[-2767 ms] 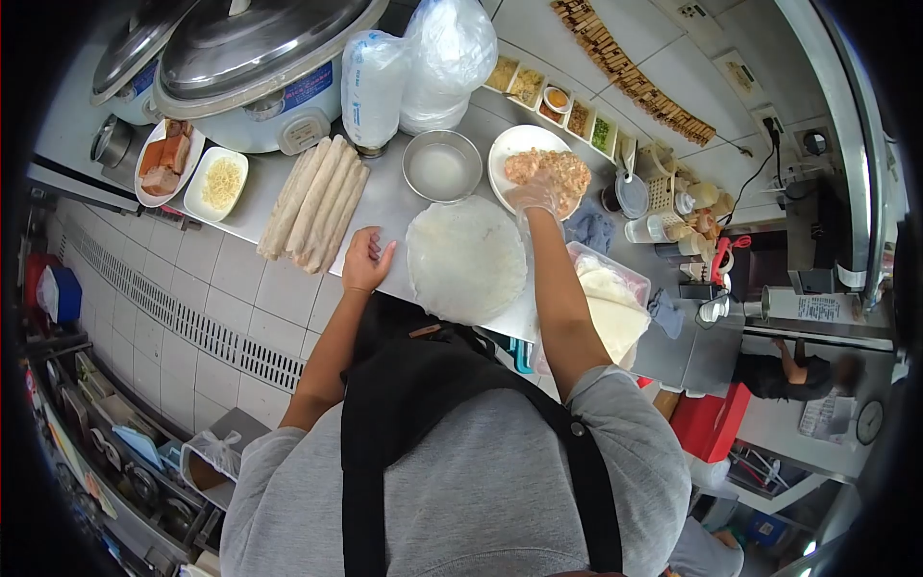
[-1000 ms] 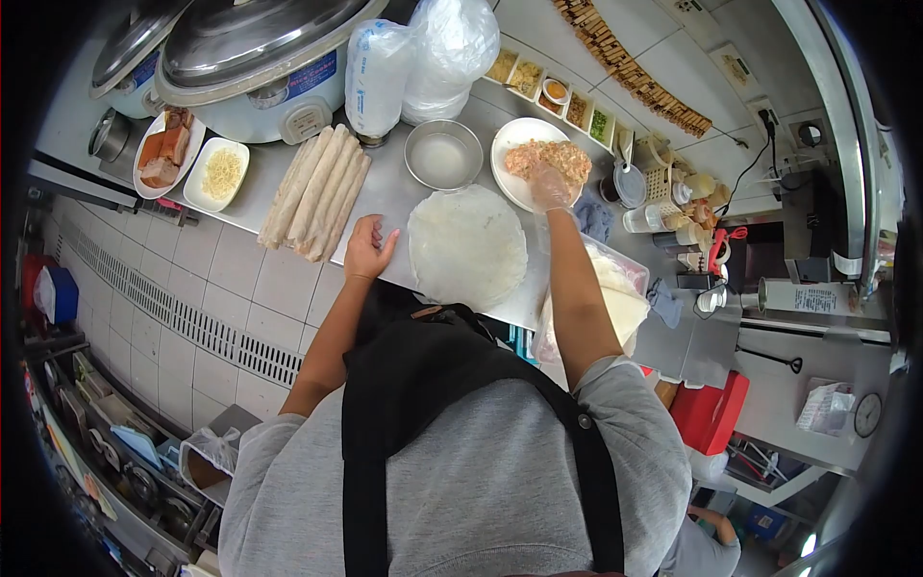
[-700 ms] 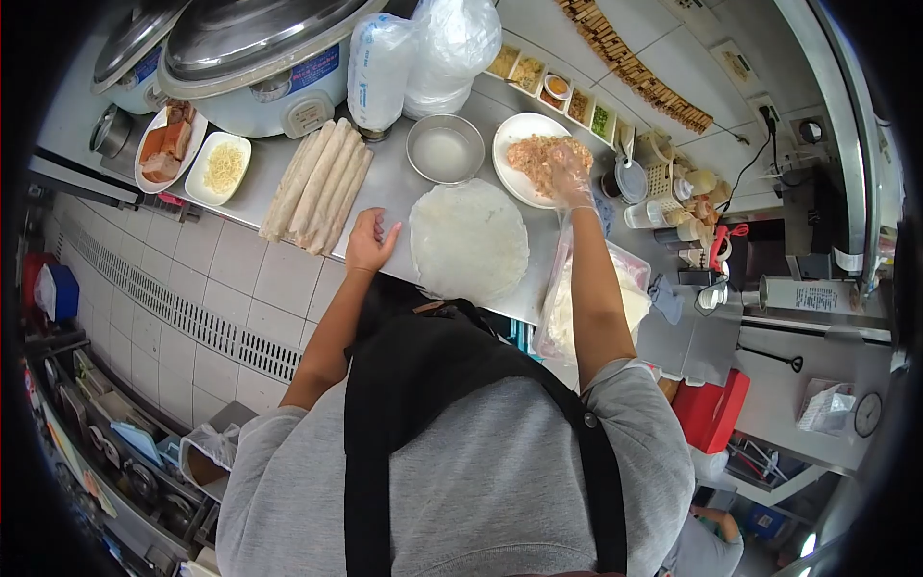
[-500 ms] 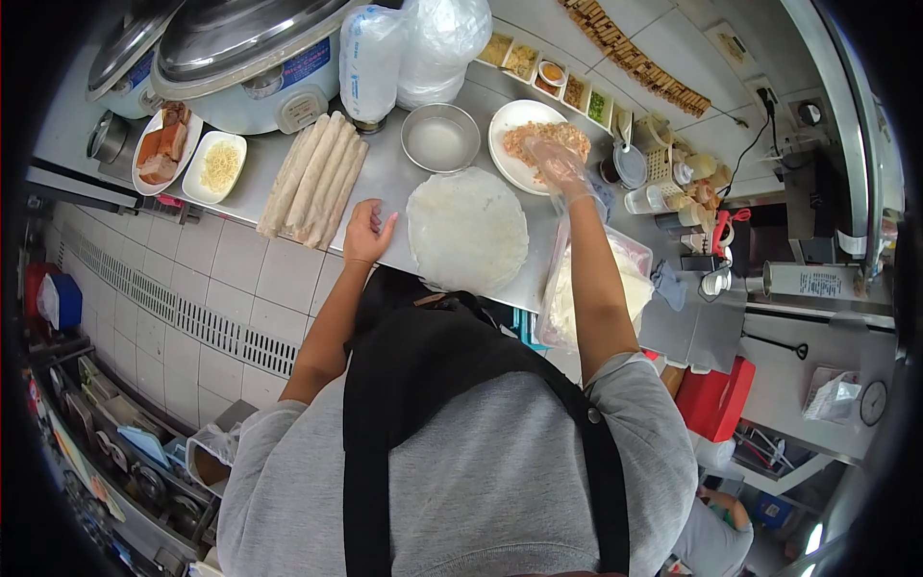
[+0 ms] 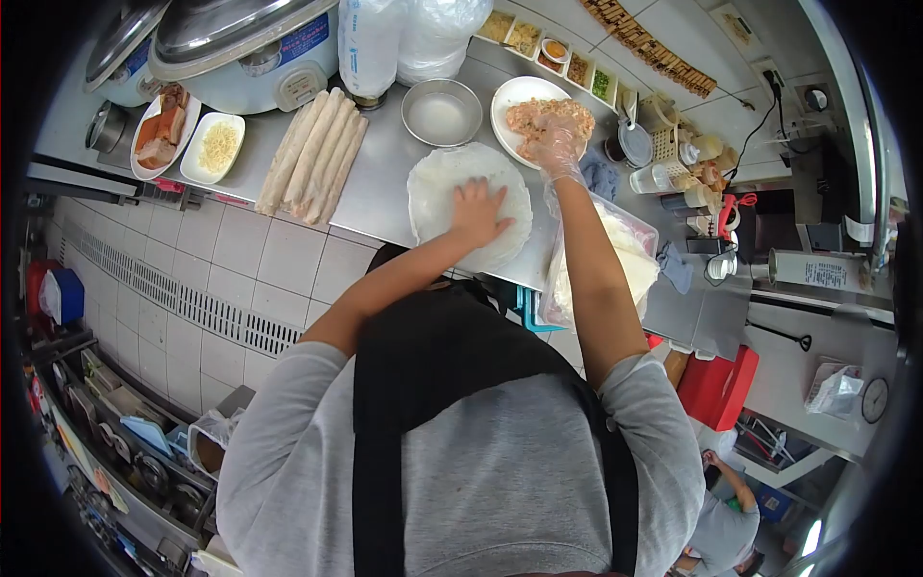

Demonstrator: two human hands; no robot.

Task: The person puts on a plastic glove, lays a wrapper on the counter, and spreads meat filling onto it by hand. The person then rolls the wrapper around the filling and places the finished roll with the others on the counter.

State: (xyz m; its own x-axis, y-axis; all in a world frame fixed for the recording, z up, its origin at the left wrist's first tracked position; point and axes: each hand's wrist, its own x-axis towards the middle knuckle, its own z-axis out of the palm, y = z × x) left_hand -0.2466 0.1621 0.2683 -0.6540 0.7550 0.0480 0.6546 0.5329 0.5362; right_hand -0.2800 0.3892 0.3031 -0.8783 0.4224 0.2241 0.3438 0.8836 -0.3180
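My bare left hand (image 5: 478, 213) lies flat with spread fingers on a round, thin white wrapper sheet (image 5: 433, 183) at the counter's front edge. My right hand (image 5: 558, 146), in a clear plastic glove, is curled into orange-pink minced filling (image 5: 527, 115) on a white plate (image 5: 501, 96). Its fingertips are partly lost in the filling. Beside the wrapper stands a round metal pan (image 5: 441, 112) with pale liquid. Under my right forearm, a clear plastic tub (image 5: 550, 306) holds a stack of white sheets. Several long pale rolls (image 5: 312, 159) lie side by side to the left.
To the left are a dish of shredded pale food (image 5: 213, 152), a plate of meat chunks (image 5: 159, 139) and a large rice cooker (image 5: 240, 82). Behind are plastic-wrapped stacks (image 5: 437, 38) and a compartment tray (image 5: 577, 72). Bottles (image 5: 707, 144) crowd the right. Another person (image 5: 719, 524) is lower right.
My left hand has moved right from the counter edge onto the wrapper and spread flat. My right hand stays in the filling, turned slightly. The view has shifted a little.
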